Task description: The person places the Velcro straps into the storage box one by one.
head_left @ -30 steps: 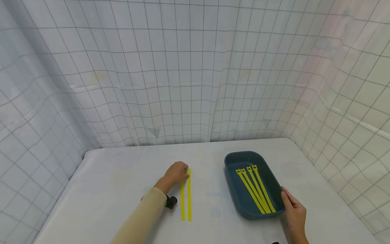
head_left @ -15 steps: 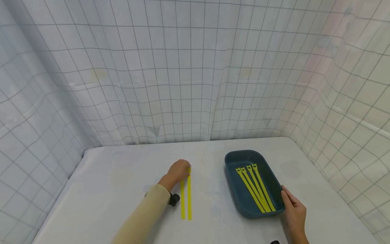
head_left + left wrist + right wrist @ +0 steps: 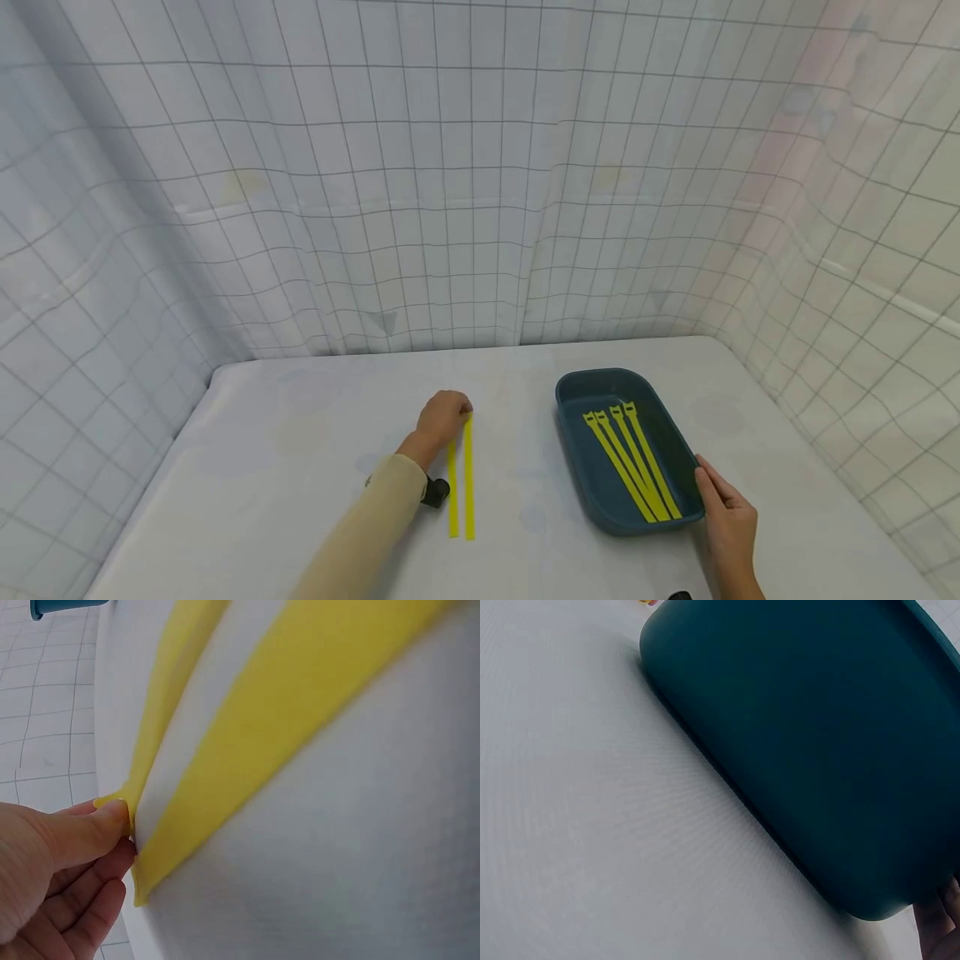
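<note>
white table (image 3: 300, 433) open leftward; left hand (image 3: 442, 414) pinches yellow strips (image 3: 461, 483).

Two flat yellow straps (image 3: 461, 479) are lying side by side, straight and parallel on the white table, their far ends being pinched, while four more yellow straps (image 3: 632, 467) are lying inside the dark teal tray (image 3: 592, 483).

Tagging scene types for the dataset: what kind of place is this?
Probably a staged recording booth, not a home or workshop: white grid-printed sheets as walls, a plain white table, and only a teal tray and yellow straps as props.
</note>
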Demonstrator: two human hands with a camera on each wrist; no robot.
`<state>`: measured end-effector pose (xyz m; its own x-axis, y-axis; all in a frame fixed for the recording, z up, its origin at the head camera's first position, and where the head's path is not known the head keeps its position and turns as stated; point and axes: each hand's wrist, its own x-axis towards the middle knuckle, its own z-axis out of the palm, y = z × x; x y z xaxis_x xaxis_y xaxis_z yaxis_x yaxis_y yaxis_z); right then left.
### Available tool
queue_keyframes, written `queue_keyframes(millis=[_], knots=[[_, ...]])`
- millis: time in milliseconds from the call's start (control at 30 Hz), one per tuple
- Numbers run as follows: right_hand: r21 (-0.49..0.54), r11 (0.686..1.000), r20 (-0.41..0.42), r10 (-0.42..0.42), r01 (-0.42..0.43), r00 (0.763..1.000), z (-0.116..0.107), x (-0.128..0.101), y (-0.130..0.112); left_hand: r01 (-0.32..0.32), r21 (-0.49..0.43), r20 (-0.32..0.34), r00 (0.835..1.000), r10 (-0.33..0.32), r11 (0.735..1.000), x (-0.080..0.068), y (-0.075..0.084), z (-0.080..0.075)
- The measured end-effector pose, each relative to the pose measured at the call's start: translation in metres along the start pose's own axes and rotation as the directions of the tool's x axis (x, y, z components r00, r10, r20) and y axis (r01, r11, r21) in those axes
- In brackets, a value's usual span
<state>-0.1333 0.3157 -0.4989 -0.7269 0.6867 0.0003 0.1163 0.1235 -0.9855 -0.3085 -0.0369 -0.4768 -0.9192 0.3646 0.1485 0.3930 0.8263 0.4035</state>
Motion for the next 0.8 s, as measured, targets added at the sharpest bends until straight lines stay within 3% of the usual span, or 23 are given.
queue_keyframes(millis=[233,467,567,800], knots=[[0.023,1.0,-0.001,0.02,-0.02,1.0,0.0,0.0,-0.001,-0.01,0.003,-0.007,1.0,0.01,1.0,0.001,-0.001,0.001],[-0.007,0.999,-0.005,0.051,-0.051,0.999,0.0,-0.001,0.0,-0.067,-0.015,-0.049,0.997,0.066,0.998,-0.011,0.006,-0.004],[0.028,0.999,-0.01,0.047,-0.046,0.999,0.0,-0.002,0.0,-0.071,-0.036,-0.056,0.996,0.069,0.997,-0.014,0.01,-0.008],[0.057,0.997,0.009,0.043,-0.043,0.999,0.0,-0.002,-0.001,-0.066,-0.074,-0.013,0.998,0.065,0.995,-0.02,0.015,-0.013]])
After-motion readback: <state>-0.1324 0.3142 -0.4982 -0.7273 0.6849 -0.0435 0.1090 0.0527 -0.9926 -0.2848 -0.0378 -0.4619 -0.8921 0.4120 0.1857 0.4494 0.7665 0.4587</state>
